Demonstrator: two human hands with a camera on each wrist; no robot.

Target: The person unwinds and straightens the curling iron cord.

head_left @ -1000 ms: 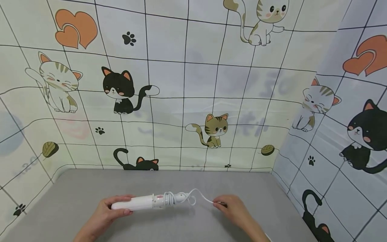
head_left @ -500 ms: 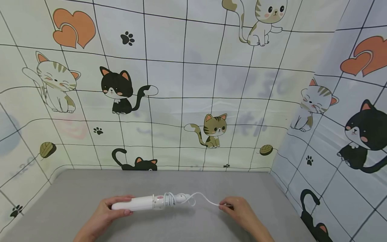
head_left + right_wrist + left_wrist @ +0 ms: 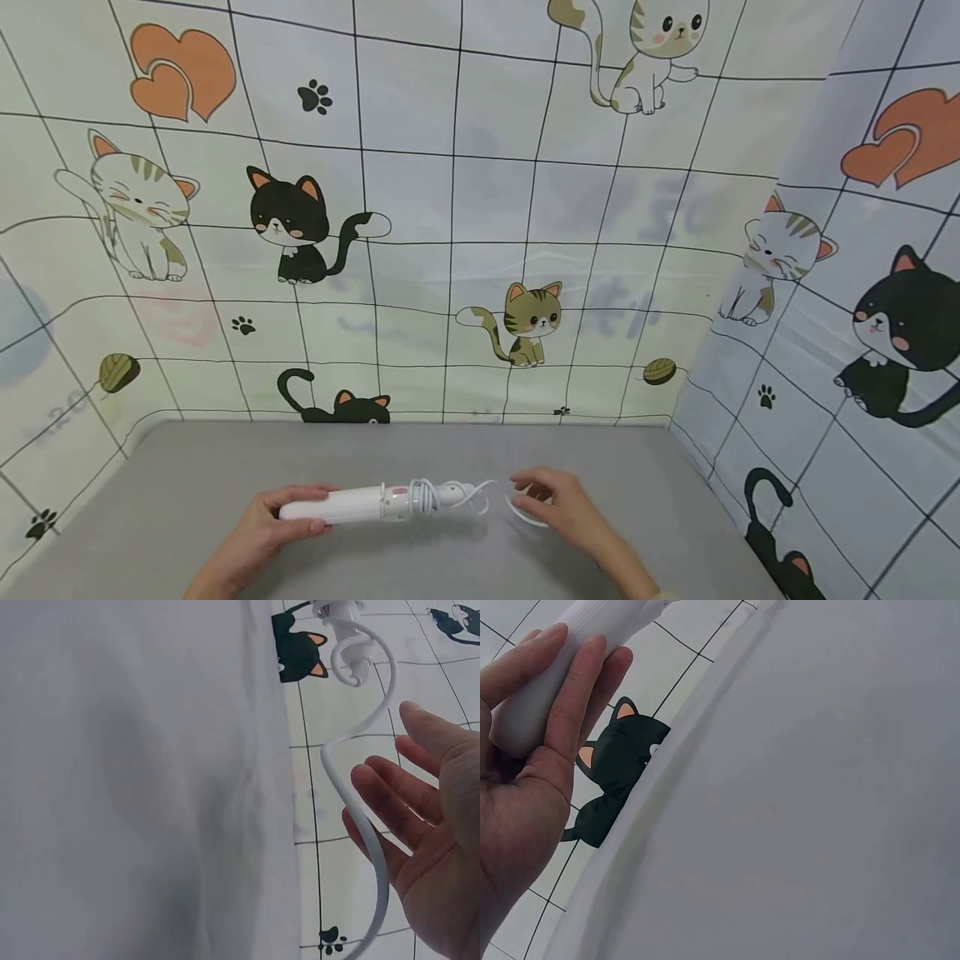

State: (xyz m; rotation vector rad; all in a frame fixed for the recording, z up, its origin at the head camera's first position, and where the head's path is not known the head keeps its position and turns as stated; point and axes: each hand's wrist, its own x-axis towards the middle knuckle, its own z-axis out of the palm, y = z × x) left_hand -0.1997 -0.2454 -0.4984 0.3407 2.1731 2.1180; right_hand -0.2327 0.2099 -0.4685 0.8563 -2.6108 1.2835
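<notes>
My left hand (image 3: 258, 533) grips the thick, rounded end of a white corded wand (image 3: 352, 504) that looks like a hair styling tool, thumb below and fingers above. It lies nearly level above the grey surface. White cord loops (image 3: 425, 496) wrap its slimmer right part. My right hand (image 3: 573, 512) is by the free cord (image 3: 517, 510), its fingers spread and loosely bent. In the right wrist view the cord (image 3: 381, 892) runs past these fingers without being pinched. The left wrist view shows the wand (image 3: 615, 622) between thumb and fingers; its far end is cut off.
The grey tabletop (image 3: 420, 567) lies under both hands. A cloth wall (image 3: 420, 200) printed with cats and grid lines rises behind it, and another printed cloth side (image 3: 810, 367) stands at the right.
My right hand first draws the cord rightward in a pinch, then lets it go and shifts back left with its fingers opened. My left hand keeps its grip on the wand.
</notes>
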